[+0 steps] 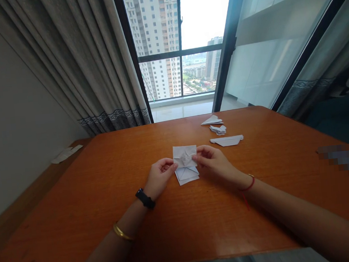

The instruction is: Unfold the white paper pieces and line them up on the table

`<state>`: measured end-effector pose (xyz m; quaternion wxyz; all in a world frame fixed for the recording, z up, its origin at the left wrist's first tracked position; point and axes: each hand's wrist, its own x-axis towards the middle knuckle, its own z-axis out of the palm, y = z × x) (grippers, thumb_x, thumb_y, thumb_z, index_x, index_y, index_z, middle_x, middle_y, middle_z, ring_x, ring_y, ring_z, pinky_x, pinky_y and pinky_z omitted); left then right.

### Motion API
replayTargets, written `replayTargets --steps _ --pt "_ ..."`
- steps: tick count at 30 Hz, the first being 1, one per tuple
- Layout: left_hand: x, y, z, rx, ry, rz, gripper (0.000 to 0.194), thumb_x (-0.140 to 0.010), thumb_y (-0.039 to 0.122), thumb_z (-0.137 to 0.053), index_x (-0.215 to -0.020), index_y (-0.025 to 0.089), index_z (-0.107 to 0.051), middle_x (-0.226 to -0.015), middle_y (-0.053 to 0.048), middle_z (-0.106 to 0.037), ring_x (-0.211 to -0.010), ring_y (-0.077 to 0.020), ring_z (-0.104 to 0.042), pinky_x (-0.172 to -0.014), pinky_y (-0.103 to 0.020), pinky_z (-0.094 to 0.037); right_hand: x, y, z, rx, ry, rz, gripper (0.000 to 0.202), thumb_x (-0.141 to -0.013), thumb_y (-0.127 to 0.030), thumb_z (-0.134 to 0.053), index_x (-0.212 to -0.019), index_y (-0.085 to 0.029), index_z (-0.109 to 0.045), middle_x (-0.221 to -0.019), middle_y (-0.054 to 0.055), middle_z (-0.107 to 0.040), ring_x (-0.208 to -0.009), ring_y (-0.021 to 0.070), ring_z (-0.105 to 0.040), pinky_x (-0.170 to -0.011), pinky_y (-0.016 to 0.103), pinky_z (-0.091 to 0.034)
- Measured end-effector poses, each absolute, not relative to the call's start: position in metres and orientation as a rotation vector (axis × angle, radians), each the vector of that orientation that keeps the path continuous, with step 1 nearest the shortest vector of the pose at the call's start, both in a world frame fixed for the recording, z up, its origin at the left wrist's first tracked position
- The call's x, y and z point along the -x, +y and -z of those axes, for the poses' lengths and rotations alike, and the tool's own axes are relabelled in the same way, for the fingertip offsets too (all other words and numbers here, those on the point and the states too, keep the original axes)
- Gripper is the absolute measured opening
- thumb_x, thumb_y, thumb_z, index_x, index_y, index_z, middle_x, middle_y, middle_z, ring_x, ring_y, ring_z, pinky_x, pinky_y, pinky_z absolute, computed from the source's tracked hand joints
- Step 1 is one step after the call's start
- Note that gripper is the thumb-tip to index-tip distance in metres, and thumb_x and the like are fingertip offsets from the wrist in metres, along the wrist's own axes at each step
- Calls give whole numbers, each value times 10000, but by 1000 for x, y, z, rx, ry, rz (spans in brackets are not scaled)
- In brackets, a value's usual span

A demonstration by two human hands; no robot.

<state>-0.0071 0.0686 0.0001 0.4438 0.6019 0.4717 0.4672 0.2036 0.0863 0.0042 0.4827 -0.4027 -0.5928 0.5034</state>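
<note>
A folded white paper [187,175] with creases and layered flaps is held between my two hands above the middle of the table. My left hand [161,175] pinches its left edge between thumb and fingers. On the other side, my right hand [212,162] grips the upper right edge, its thumb lying on the front of the paper. The far ends of some fingers are hidden behind the sheet.
Beyond my right hand lie a pointed folded paper [212,120], a crumpled-looking folded piece [218,130] and a long flat folded piece [227,141] on the orange-brown wooden table [109,228]. White paper strips [67,154] rest at the far left.
</note>
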Motion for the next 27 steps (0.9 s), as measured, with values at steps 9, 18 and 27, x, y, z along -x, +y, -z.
replayTargets --steps 9,18,27 --pt "16 76 14 -1865 1481 -992 207 -839 293 -535 -975 168 -628 -819 -28 -620 -702 -155 -540 -654 -262 -426 -216 101 17 932 -1983 -779 173 -789 -121 -522 -804 -207 -672 -962 51 -677 -928 190 -617 -866 335 -475" --pt "10 64 7 -2095 1663 -723 273 -830 353 -591 -1064 212 -585 -905 -20 -663 -842 -199 -605 -718 -300 -439 -213 98 14 1508 -2063 -592 136 -810 -269 -570 -805 -168 -661 -883 75 -657 -788 188 -590 -715 281 -430" --pt "8 66 21 -1914 1429 -941 538 -715 166 -685 -1218 205 -498 -939 -15 -617 -731 -140 -600 -722 -283 -493 -203 87 17 1523 -2128 -620 227 -678 -290 -728 -822 -187 -586 -849 31 -609 -734 164 -553 -651 274 -400"
